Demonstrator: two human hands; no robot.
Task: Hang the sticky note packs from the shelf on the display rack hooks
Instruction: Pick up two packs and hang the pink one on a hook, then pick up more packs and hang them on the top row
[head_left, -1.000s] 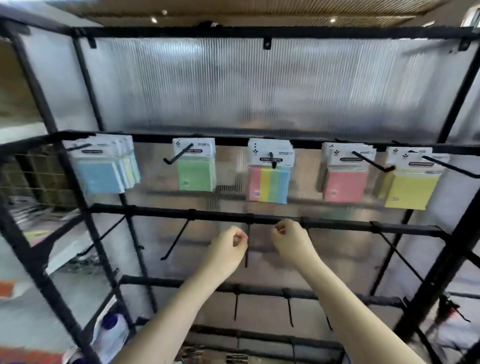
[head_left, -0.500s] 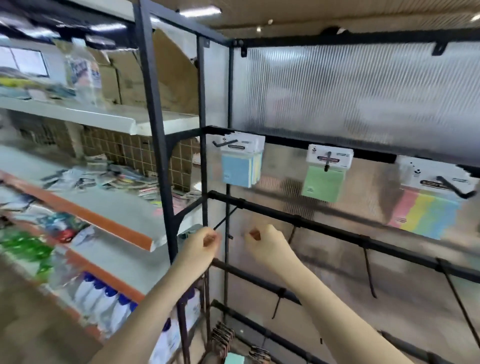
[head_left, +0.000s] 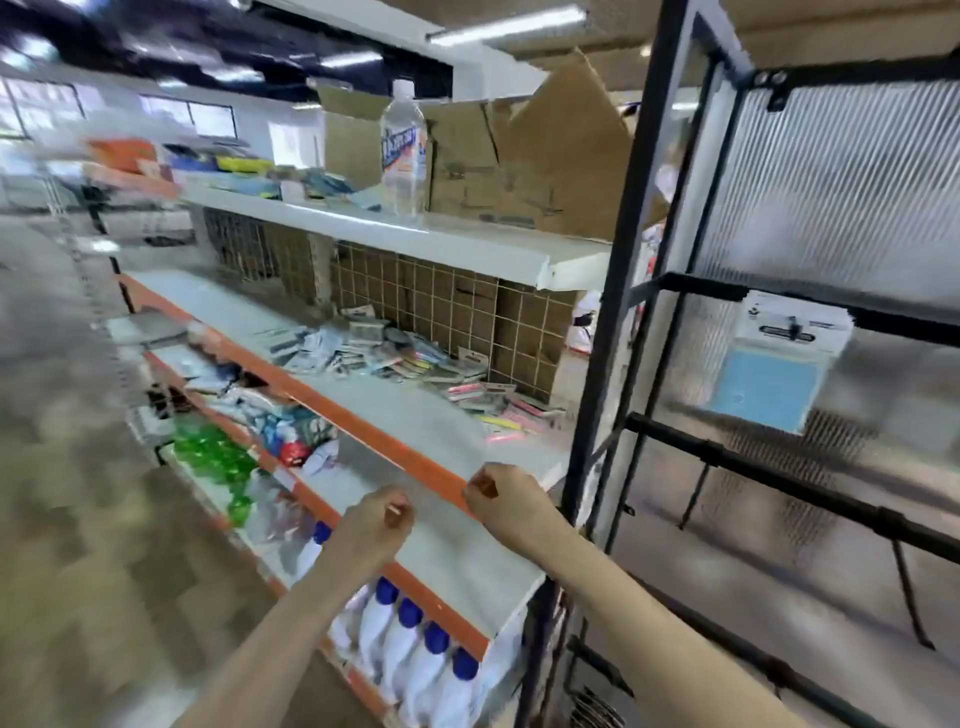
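We count two hands, four blue-capped bottles (head_left: 415, 660) at bottom centre, one clear bottle (head_left: 403, 150) on top shelf. Loose sticky note packs (head_left: 415, 358) heaped on middle shelf (head_left: 415, 415), above and well apart from hands. One blue pack (head_left: 769, 379) hangs on display rack (head_left: 727, 452), right. Left hand (head_left: 371, 530) and right hand (head_left: 501, 501) curled, holding nothing.

The shelf (head_left: 415, 415) is pale grey with an orange front edge. The display rack (head_left: 644, 218) is black, its ribbed panel (head_left: 841, 176) translucent. The hanging pack (head_left: 769, 384) is blue under a white header. Bottles (head_left: 415, 660) are white, blue-capped.
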